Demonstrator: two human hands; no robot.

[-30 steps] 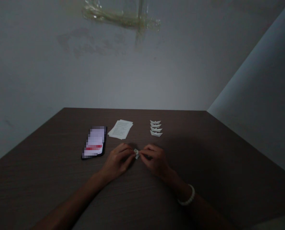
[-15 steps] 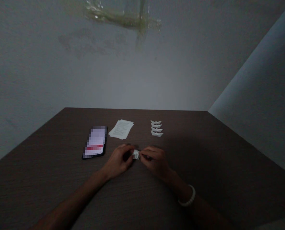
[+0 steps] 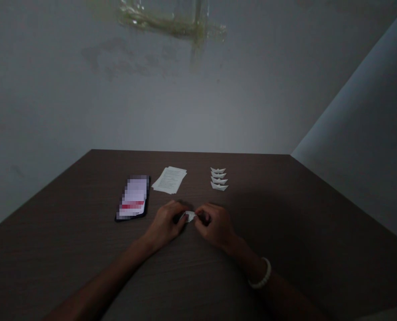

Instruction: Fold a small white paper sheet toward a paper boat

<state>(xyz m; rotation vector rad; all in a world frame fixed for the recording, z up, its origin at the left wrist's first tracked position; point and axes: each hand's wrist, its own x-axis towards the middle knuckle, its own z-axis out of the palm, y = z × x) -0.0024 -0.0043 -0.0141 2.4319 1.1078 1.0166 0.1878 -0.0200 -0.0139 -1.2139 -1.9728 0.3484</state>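
Between my two hands is a small folded piece of white paper (image 3: pixel 190 216), just above or on the dark table. My left hand (image 3: pixel 167 224) pinches its left end between thumb and fingers. Its right end is in the fingertips of my right hand (image 3: pixel 215 225), which has a pale beaded bracelet at the wrist. Fingertips cover part of the paper, so its exact folds are hard to make out. Beyond my right hand, several small white paper boats (image 3: pixel 219 186) stand in a column, one behind another.
A stack of printed paper sheets (image 3: pixel 169 180) lies beyond my left hand. Left of it is a phone (image 3: pixel 133 198) with its lit screen blurred. The brown wooden table (image 3: pixel 191 276) reaches back to a stained grey wall (image 3: pixel 198 102), with another wall at right.
The fingers have shifted slightly around the folded paper, and its visible shape now looks flatter and a little wider. The boats, sheets and phone stay in place.
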